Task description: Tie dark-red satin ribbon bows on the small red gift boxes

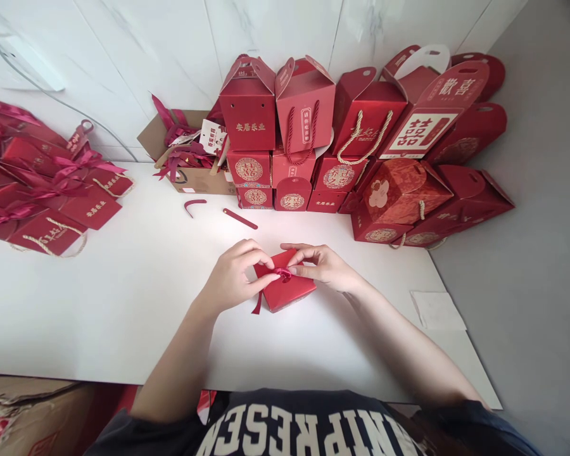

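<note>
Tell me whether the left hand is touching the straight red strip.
Apart. The head view shows a band of bare white table between the near end of the straight red strip and the left hand.

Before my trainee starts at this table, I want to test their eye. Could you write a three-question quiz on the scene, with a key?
1. Choose one: what are the left hand and right hand both fingering on the small box?
A) a rope handle
B) a ribbon
C) a white card
2. True or false: the carton stands left of the stacked boxes.
3. Count: how many loose strips lie near the carton?

Key: 1. B; 2. true; 3. two.
</note>
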The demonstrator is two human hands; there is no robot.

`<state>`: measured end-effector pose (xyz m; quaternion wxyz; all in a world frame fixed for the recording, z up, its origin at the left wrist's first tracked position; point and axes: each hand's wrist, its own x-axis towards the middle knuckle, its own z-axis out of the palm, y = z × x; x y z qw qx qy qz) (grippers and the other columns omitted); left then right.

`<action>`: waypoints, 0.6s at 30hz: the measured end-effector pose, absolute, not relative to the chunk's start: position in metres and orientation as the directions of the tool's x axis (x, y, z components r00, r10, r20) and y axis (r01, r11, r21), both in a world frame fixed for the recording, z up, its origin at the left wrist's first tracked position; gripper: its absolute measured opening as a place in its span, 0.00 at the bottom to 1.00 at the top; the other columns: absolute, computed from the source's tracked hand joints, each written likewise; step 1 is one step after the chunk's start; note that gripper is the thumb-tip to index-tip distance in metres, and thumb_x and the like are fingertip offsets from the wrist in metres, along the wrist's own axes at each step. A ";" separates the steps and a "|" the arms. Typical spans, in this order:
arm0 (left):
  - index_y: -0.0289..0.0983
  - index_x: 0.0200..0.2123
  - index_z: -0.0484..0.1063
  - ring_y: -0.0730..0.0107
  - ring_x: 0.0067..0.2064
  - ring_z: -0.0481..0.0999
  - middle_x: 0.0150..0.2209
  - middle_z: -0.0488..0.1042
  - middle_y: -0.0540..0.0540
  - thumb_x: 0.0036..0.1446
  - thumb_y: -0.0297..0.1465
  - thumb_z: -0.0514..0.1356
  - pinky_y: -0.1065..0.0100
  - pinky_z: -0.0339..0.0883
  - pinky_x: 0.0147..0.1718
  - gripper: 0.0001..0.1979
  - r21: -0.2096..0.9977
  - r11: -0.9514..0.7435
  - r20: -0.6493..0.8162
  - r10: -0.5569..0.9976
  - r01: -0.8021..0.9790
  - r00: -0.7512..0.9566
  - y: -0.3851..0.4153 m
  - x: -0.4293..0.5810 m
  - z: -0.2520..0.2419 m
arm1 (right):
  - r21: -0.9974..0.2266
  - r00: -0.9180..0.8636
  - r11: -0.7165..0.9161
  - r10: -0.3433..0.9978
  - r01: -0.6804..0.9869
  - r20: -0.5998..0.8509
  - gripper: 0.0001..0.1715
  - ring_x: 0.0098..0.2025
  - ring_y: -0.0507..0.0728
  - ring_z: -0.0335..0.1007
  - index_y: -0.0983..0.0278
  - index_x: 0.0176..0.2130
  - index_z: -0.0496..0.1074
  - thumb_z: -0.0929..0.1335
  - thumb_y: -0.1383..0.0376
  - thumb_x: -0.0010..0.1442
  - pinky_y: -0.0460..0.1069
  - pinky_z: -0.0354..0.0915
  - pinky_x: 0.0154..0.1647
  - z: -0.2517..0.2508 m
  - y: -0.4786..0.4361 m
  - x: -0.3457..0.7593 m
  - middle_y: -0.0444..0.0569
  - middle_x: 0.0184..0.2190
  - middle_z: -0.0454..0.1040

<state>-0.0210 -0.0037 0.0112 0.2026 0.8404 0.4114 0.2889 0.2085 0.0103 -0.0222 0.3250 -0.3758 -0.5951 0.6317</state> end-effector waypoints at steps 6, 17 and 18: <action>0.40 0.36 0.76 0.71 0.33 0.71 0.32 0.73 0.49 0.54 0.28 0.66 0.67 0.68 0.34 0.05 0.530 -0.714 0.522 0.700 0.457 0.487 -0.001 -0.024 0.003 | -0.997 -0.506 -0.052 0.860 0.054 -0.072 0.06 0.59 0.62 0.66 0.63 0.33 0.78 0.72 0.63 0.56 0.55 0.61 0.56 -0.019 0.009 0.208 0.55 0.59 0.67; 0.40 0.33 0.76 0.71 0.33 0.71 0.31 0.77 0.50 0.58 0.26 0.61 0.66 0.67 0.34 0.04 0.507 -0.725 0.427 0.681 0.466 0.595 -0.001 -0.025 0.004 | -0.996 -0.470 -0.050 0.879 0.073 -0.079 0.09 0.58 0.62 0.66 0.64 0.32 0.76 0.69 0.62 0.59 0.55 0.61 0.55 -0.019 0.007 0.206 0.55 0.58 0.69; 0.40 0.33 0.76 0.71 0.33 0.71 0.30 0.77 0.49 0.59 0.27 0.61 0.66 0.67 0.34 0.04 0.516 -0.715 0.400 0.687 0.471 0.606 -0.002 -0.026 0.006 | -0.995 -0.452 -0.050 0.888 0.081 -0.081 0.08 0.58 0.62 0.67 0.64 0.31 0.76 0.69 0.62 0.59 0.55 0.60 0.55 -0.018 0.006 0.206 0.54 0.58 0.69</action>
